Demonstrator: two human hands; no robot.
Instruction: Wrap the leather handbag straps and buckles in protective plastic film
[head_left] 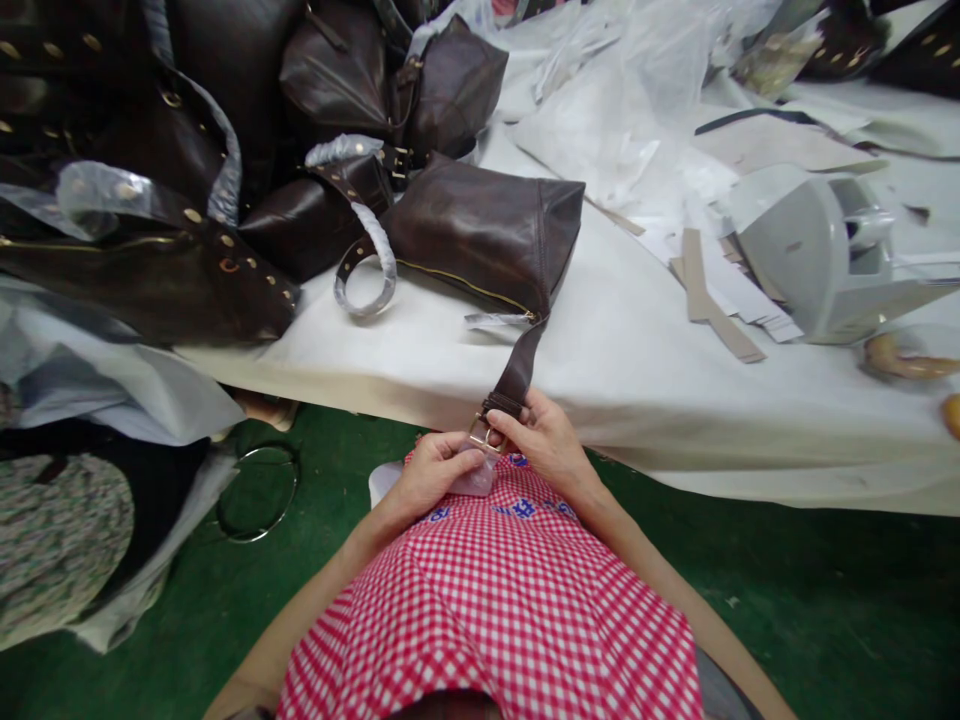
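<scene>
A dark brown leather bag point(480, 225) with a brass zip lies near the table's front edge. Its strap point(519, 365) runs down over the edge toward me and ends in a brass buckle point(486, 437). My right hand point(551, 440) is closed on the strap end beside the buckle, thumb on top. At the buckle's other side my left hand point(435, 470) pinches a clear plastic piece point(474, 478) that hangs against the buckle. Another strap point(367, 275) of the bag, studded and wrapped in white film, curls on the table at left.
More brown bags point(330, 75) are heaped at the left and back. A grey tape dispenser point(817, 250), cardboard strips point(709, 300) and crumpled plastic sheeting point(622, 110) lie on the white-covered table point(615, 350). A metal ring point(259, 495) stands out against the green floor at lower left.
</scene>
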